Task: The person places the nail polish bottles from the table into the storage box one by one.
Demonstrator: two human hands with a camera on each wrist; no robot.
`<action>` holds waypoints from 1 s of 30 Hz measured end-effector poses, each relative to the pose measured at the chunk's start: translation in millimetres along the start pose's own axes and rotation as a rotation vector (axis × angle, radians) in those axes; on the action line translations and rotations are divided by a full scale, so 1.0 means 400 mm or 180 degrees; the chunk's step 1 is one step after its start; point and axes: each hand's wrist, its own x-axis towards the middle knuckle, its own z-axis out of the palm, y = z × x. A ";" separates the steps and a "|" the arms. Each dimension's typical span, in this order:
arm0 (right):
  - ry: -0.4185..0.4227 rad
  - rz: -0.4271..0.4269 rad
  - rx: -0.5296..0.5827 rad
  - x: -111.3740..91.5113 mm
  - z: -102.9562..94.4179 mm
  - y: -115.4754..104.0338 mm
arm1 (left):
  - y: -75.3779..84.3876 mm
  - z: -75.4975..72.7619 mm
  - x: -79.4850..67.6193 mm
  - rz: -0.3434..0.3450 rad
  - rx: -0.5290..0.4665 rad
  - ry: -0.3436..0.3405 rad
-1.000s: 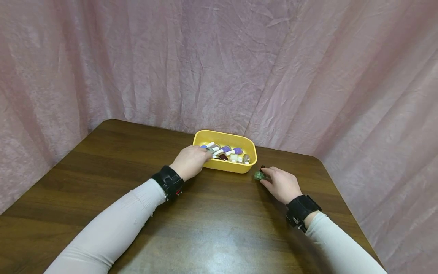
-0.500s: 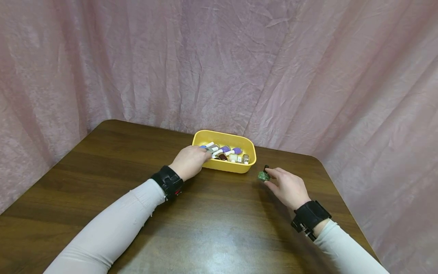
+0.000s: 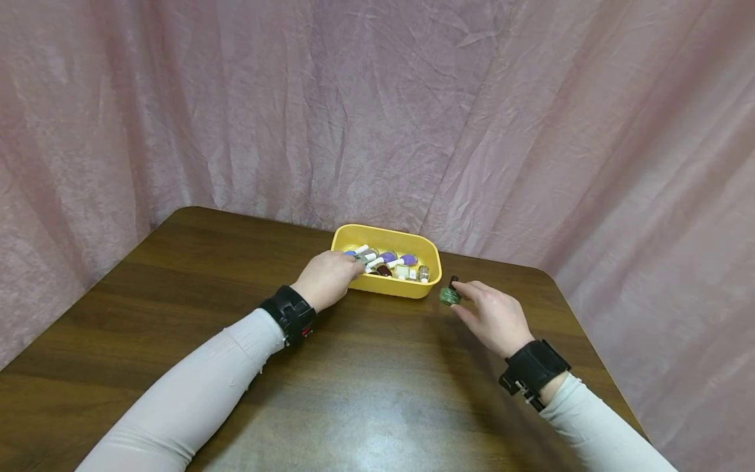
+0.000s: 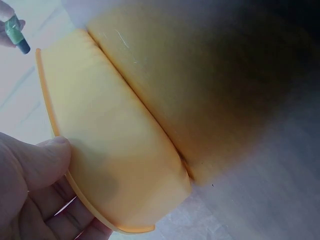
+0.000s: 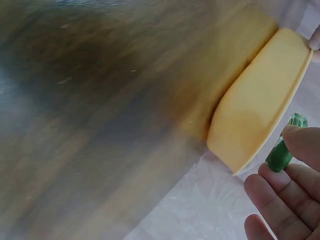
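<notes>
My left hand (image 3: 328, 278) grips the near left rim of a yellow plastic bin (image 3: 394, 286). In the left wrist view the thumb (image 4: 52, 157) lies on the outer wall, with the other fingers on the inner side. To the right of the bin, my right hand (image 3: 494, 317) pinches a small green nail polish bottle (image 3: 449, 297) with a black cap, between thumb and fingers. The right wrist view shows the bottle (image 5: 280, 156) tilted, close to the bin's rim. Inside the bin lie several nail polish bottles, among them a purple bottle (image 3: 409, 260) and a dark red bottle (image 3: 385, 270).
The bin stands near the back edge of a brown wooden table (image 3: 330, 400). Behind the table hangs a pink curtain (image 3: 377, 118). Both wrists wear black straps, such as the right wrist strap (image 3: 535, 368).
My right hand first shifted right with the green bottle, then rose and came slightly back left toward the bin. The left hand has stayed on the rim.
</notes>
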 end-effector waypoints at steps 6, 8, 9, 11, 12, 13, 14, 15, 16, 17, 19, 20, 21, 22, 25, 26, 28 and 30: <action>0.0018 -0.0071 0.0023 0.029 -0.004 -0.017 | -0.004 0.006 0.001 0.0008 0.0017 -0.0004; 0.0023 -0.0081 0.0041 0.040 -0.004 -0.023 | -0.005 0.008 0.001 0.0012 0.0023 0.0000; 0.0023 -0.0086 0.0049 0.045 -0.003 -0.025 | -0.005 0.009 0.002 0.0012 0.0023 0.0001; 0.0020 -0.0096 0.0060 0.055 -0.002 -0.030 | -0.006 0.009 0.002 0.0014 0.0021 0.0006; 0.0017 -0.0102 0.0062 0.060 -0.001 -0.032 | -0.006 0.009 0.002 0.0014 0.0018 0.0008; 0.0014 -0.0106 0.0063 0.065 0.000 -0.034 | -0.005 0.009 0.002 0.0013 0.0015 0.0008; 0.0010 -0.0112 0.0061 0.069 0.001 -0.035 | -0.005 0.008 0.001 0.0011 0.0012 0.0007; 0.0003 -0.0116 0.0062 0.073 0.002 -0.037 | -0.005 0.007 0.001 0.0011 0.0012 0.0005; -0.0004 -0.0119 0.0063 0.078 0.003 -0.039 | -0.005 0.007 0.001 0.0010 0.0014 0.0004; -0.0011 -0.0122 0.0058 0.083 0.004 -0.041 | -0.004 0.006 0.000 0.0009 0.0016 0.0003; -0.0027 -0.0121 0.0056 0.093 0.007 -0.045 | -0.005 0.007 0.001 0.0007 0.0027 -0.0006; -0.0035 -0.0121 0.0055 0.098 0.008 -0.047 | -0.005 0.007 0.001 0.0007 0.0033 -0.0009; -0.0044 -0.0118 0.0055 0.103 0.010 -0.048 | -0.006 0.007 0.001 0.0006 0.0039 -0.0010; -0.0051 -0.0117 0.0055 0.108 0.012 -0.050 | -0.006 0.007 0.002 0.0006 0.0043 -0.0009; -0.0060 -0.0112 0.0048 0.121 0.020 -0.053 | -0.007 0.009 0.002 0.0014 0.0036 0.0005; -0.0073 -0.0101 0.0048 0.126 0.023 -0.054 | -0.007 0.008 0.001 0.0024 0.0033 0.0019; -0.0080 -0.0095 0.0044 0.134 0.029 -0.057 | -0.006 0.007 0.001 0.0033 0.0022 0.0034; -0.0093 -0.0091 0.0034 0.144 0.035 -0.059 | -0.006 0.006 0.001 0.0040 0.0020 0.0040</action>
